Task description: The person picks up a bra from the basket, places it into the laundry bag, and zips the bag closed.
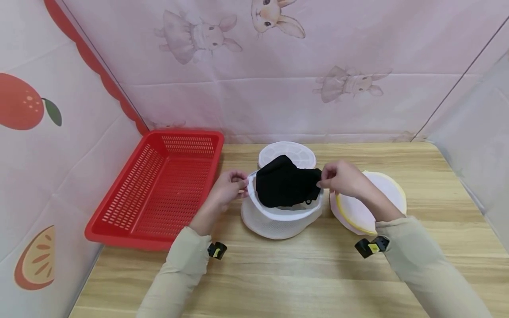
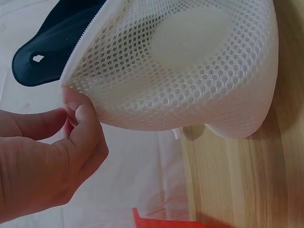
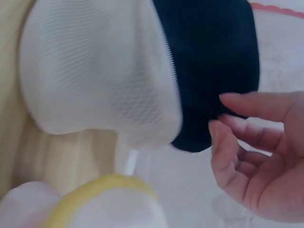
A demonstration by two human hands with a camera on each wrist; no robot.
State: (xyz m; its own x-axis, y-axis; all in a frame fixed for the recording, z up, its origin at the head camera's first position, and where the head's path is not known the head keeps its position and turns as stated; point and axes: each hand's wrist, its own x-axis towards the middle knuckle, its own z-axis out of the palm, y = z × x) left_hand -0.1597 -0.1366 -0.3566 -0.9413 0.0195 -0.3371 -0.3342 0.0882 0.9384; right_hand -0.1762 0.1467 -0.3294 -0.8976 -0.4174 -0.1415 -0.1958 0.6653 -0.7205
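Observation:
My left hand [image 2: 61, 152] pinches the zippered rim of a white mesh laundry bag [image 2: 190, 104], which stands with its mouth open in the middle of the table. A black cloth piece [image 1: 284, 185] sits in the bag's mouth and sticks out above the zipper; what kind of garment it is cannot be told. In the left wrist view, a small hole shows near one end of it. With bent fingers, my right hand [image 3: 266, 161] pinches the black cloth's edge beside the bag's right rim. The lower part of the cloth is hidden inside the bag.
A red plastic basket [image 1: 171, 194] with slotted walls stands on the left. Behind the bag is a round white mesh item [image 1: 287, 153]. Right of it lies a round pale bag with yellow trim [image 1: 367, 203], partly under my right wrist. A printed cloth wall [image 1: 246, 106] closes the back.

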